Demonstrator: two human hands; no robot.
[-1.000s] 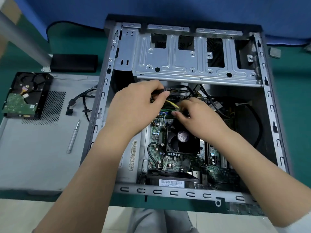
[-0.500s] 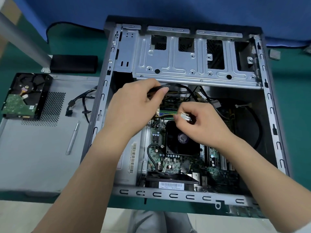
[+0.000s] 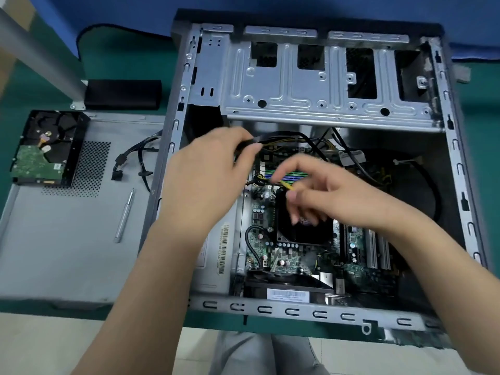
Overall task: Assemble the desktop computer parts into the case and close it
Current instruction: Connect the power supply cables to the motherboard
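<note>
The open grey steel desktop case (image 3: 457,147) lies on its side on the green-topped table (image 3: 127,63), interior facing up. L hand (image 3: 205,180) is inside the case at its upper-left area, thumb and forefinger pinched on a bundle of black sleeved cables (image 3: 284,136) that arcs away to the R from the grip, toward the silver stamped drive cage (image 3: 311,85) just beyond it. R hand (image 3: 332,196) hangs above the black square CPU cooler fan (image 3: 303,234), fingers curled and motion-blurred; a yellow wire (image 3: 284,184) runs from its fingertips (image 3: 292,194) toward the L, but whether the fingers actually clamp it or only touch it cannot be told. Between the two grips sit the green RAM sticks (image 3: 273,174) on the green motherboard (image 3: 273,255); the board extends below the R hand down to the case's near rail. Well to the L of the L-hand grip, outside the case, the grey removed side panel (image 3: 54,253) lies flat w/ its perforated vent up. On the panel: a black 3.5" hard drive w/ green circuit board (image 3: 43,150) at the far-left corner, a loose black cable w/ connectors (image 3: 127,163) nearer the case wall, and a slim silver screwdriver (image 3: 124,212) below that cable. A black rectangular box (image 3: 121,94) sits beyond the panel, beside a grey metal post (image 3: 40,47).
</note>
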